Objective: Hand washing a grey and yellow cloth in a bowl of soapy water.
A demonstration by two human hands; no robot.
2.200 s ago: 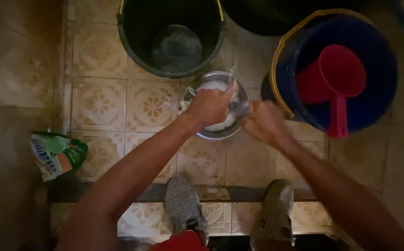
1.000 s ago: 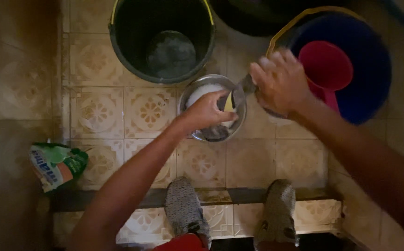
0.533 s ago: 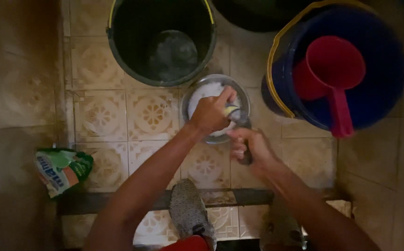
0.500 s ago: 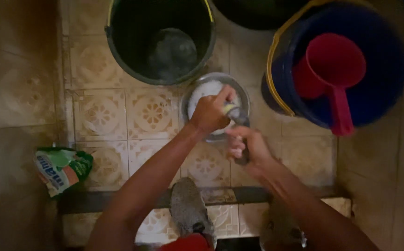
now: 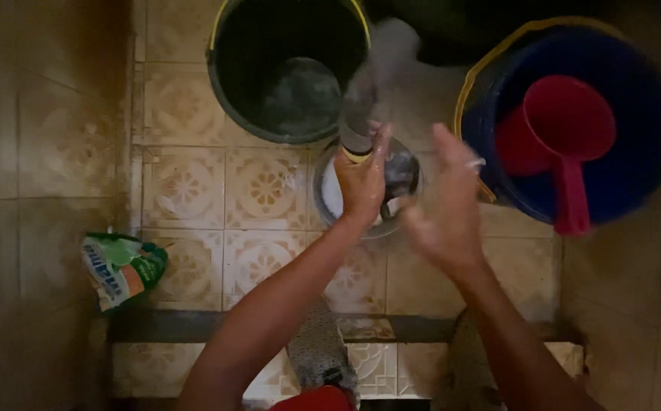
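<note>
The metal bowl (image 5: 403,169) is gleaming dully, wet and smooth. Beside it, the blue plastic bucket (image 5: 635,175) and red plastic scoop (image 5: 566,129) are looking smooth and slightly glossy. The patterned floor tiles (image 5: 262,190) are showing a worn glaze.

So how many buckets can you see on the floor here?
2 for sure. A dark green bucket stands at top centre, and a blue bucket at right holds a red scoop. A dark rounded shape along the top edge between them could be a third.
</note>
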